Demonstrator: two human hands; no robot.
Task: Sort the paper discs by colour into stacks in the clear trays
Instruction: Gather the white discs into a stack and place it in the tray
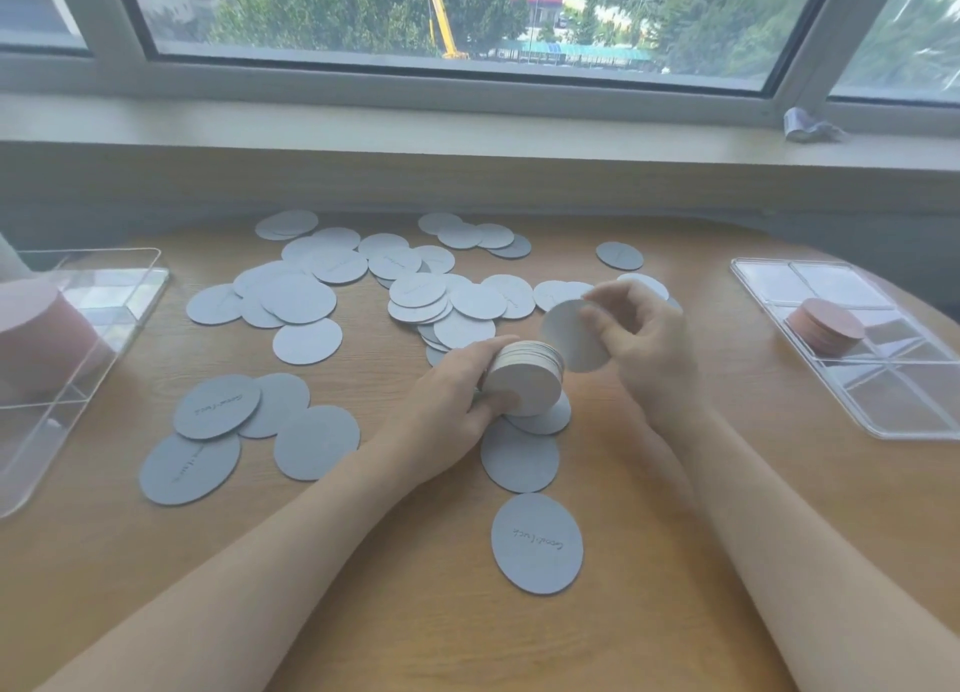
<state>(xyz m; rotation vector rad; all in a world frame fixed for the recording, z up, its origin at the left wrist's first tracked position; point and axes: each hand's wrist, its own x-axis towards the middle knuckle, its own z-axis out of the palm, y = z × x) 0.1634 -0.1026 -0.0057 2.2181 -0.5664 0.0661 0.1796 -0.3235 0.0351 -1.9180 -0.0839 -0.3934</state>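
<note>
Several grey-blue paper discs [306, 302] lie scattered over the wooden table [415, 587], some printed with small writing. My left hand [452, 400] grips a thick stack of pale discs [527, 379] held on edge just above the table. My right hand [644, 338] pinches a single pale disc [569, 335] right beside that stack. A clear tray [883, 405] at the right holds a short stack of pink discs [826, 325]. Another clear tray [78, 338] at the left holds a tall pink stack [41, 338].
A window sill runs along the back of the table, with a crumpled bit of foil [805, 125] on it at the right. The right tray's other compartments hold nothing. Bare table lies in front between my forearms.
</note>
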